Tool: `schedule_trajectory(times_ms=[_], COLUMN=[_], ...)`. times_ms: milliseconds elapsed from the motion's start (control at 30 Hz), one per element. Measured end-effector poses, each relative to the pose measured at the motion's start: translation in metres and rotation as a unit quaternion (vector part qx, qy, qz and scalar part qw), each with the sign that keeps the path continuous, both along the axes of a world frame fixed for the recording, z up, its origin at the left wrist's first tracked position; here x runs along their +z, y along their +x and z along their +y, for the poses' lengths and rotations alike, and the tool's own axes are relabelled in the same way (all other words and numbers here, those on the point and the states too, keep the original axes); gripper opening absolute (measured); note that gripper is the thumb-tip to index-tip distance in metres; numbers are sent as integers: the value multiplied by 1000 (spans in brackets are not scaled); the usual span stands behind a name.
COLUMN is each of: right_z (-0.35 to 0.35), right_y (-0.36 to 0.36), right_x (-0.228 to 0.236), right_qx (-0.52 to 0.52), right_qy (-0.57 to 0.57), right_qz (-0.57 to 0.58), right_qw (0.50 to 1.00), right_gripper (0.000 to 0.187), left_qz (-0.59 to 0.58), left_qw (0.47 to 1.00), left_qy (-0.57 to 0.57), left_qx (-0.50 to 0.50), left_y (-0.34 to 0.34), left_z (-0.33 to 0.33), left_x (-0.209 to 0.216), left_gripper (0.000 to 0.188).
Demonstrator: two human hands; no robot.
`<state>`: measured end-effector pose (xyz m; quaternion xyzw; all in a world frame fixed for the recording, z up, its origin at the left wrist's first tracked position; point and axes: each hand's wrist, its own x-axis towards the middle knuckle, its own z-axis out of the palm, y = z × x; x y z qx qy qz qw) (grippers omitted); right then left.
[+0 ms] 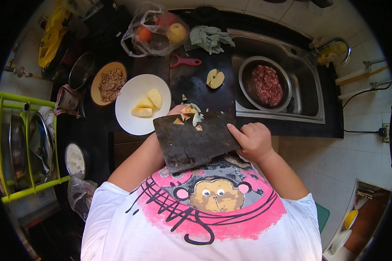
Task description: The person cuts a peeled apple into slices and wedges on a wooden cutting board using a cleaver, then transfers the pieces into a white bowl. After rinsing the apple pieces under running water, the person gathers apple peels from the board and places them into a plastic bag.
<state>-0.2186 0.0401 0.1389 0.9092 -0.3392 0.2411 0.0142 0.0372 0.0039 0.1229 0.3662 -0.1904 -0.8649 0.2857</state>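
Note:
My right hand [253, 141] is closed at the right end of a broad, dark cleaver [200, 141], its index finger along the blade. The handle is hidden in the fist. Small apple scraps with red and yellow skin [185, 117] lie along the blade's far edge. My left hand [177, 109] is mostly behind the blade, close to the scraps; its fingers are hidden. Just beyond the left hand, a white plate [125, 93] holds 3 peeled apple pieces [149, 102]. Farther off, a cut apple half [215, 78] rests face up on the dark surface, near a red-handled peeler [185, 61].
A metal bowl of raw meat [267, 85] sits in the steel sink [307, 93] at right. At left are a bowl of brown crumbly food [111, 86], a white-filled bowl [75, 159] and a green rack [32, 191]. A fruit bag [157, 32] and green cloth [210, 38] lie behind.

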Motion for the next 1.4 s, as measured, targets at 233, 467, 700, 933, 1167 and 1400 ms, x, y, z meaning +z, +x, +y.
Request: schedule_trajectory(times_ms=[233, 467, 700, 933, 1167, 1400], right_z=[-3, -7, -9, -7, -19, -26], right_y=[-4, -14, -10, -3, -15, -19], right_x=[-3, -2, -4, -11, -29, -40], right_qx=[-6, 3, -12, -32, -67, -122], right_qy=[10, 9, 30, 70, 102, 278], right_qz=[6, 16, 0, -38, -20, -83], right_qw=[1000, 1000, 999, 996, 992, 949], right_gripper=[55, 56, 55, 49, 40, 23], left_qz=[-5, 65, 110, 408, 113, -112], left_qw=[997, 990, 990, 912, 978, 966], left_qy=[-2, 117, 83, 39, 45, 80], left_qx=[80, 34, 43, -11, 167, 218], left_y=[-11, -11, -2, -20, -13, -23], left_z=[7, -4, 0, 7, 2, 1], left_x=[-6, -11, -101, -9, -44, -17], left_gripper=[15, 20, 36, 37, 30, 33])
